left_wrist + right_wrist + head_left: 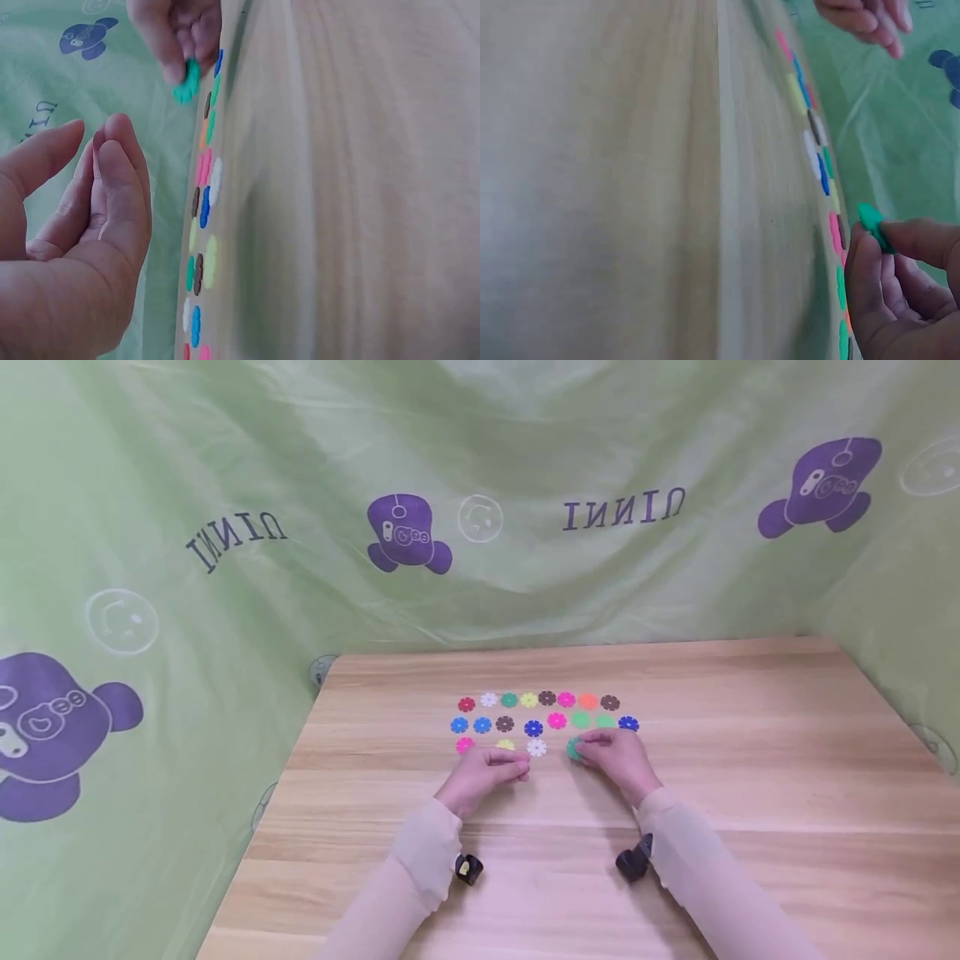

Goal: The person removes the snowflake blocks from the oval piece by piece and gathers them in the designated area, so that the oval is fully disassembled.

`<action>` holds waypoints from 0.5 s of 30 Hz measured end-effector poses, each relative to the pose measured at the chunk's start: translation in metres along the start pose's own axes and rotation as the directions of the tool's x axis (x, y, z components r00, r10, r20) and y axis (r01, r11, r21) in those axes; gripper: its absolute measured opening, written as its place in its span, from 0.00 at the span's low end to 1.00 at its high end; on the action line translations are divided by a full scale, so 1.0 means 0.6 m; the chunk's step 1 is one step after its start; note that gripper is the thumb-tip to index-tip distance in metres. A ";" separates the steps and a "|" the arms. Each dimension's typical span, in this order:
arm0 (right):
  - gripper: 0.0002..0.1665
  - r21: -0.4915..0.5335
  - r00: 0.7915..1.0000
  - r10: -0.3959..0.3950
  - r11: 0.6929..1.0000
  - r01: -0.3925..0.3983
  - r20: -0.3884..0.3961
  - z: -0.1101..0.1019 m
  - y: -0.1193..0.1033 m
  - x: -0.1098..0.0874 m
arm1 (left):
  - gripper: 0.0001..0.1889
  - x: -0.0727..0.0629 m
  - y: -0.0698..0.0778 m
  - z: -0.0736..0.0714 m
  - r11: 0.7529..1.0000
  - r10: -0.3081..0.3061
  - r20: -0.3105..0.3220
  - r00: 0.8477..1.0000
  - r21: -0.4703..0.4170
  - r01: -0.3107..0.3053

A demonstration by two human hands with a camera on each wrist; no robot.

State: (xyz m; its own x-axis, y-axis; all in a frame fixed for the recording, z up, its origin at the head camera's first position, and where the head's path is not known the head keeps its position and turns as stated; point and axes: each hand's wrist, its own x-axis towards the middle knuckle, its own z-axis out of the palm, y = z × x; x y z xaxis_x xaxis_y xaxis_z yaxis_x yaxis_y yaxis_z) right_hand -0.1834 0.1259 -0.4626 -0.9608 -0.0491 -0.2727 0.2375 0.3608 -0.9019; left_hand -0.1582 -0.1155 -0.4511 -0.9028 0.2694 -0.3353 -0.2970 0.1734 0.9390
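My right hand [618, 764] pinches a green notched disc [574, 748] between thumb and fingers, raised off the table; the right wrist view shows the green disc [874, 226] nearly edge-on. My left hand [480, 778] hovers over the table to the left, fingers loosely bent, with a gap between thumb and fingertips and nothing held in the left wrist view. Beyond the hands lie flat flower-shaped discs in rows. Nearest are a pink disc [465, 745], a yellow disc [506, 745] partly behind my left hand, and a white disc [536, 748] between the hands.
A middle row holds blue [482, 725], brown, pink and green discs; a dark blue disc [628, 723] ends it at the right. The far row runs from a red disc [467, 704] to a brown disc [611, 702]. Behind the wooden table [750, 735] hangs a green printed curtain [525, 577].
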 end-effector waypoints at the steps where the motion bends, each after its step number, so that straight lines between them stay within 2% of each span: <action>1: 0.21 -0.047 1.000 -0.003 0.999 0.002 -0.008 -0.001 0.000 0.007 | 0.17 0.001 -0.003 0.005 1.000 0.003 0.009 1.000 0.002 -0.003; 5: 0.18 -0.227 0.999 -0.016 0.974 0.004 -0.052 -0.010 0.004 0.021 | 0.17 0.003 -0.010 0.024 1.000 0.002 0.050 0.999 -0.011 -0.002; 9: 0.17 -0.363 0.994 -0.031 0.932 -0.008 -0.102 -0.019 0.010 0.019 | 0.16 0.006 -0.013 0.039 0.999 -0.001 0.084 0.996 -0.032 0.004; 12: 0.16 -0.420 0.989 -0.050 0.907 -0.014 -0.141 -0.027 0.013 0.016 | 0.17 0.010 -0.010 0.045 1.000 0.011 0.097 0.995 -0.030 -0.008; 15: 0.17 -0.435 0.985 -0.064 0.900 -0.012 -0.161 -0.036 0.012 0.016 | 0.17 0.016 -0.004 0.048 0.999 0.011 0.108 0.994 -0.035 -0.007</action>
State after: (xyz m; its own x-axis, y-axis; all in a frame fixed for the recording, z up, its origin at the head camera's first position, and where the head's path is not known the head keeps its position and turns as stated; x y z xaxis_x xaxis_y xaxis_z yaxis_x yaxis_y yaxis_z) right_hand -0.1938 0.1480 -0.4645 -0.9845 0.0788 -0.1564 0.1638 0.7308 -0.6626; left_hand -0.1569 -0.0862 -0.4588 -0.8671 0.3719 -0.3315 -0.3015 0.1380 0.9434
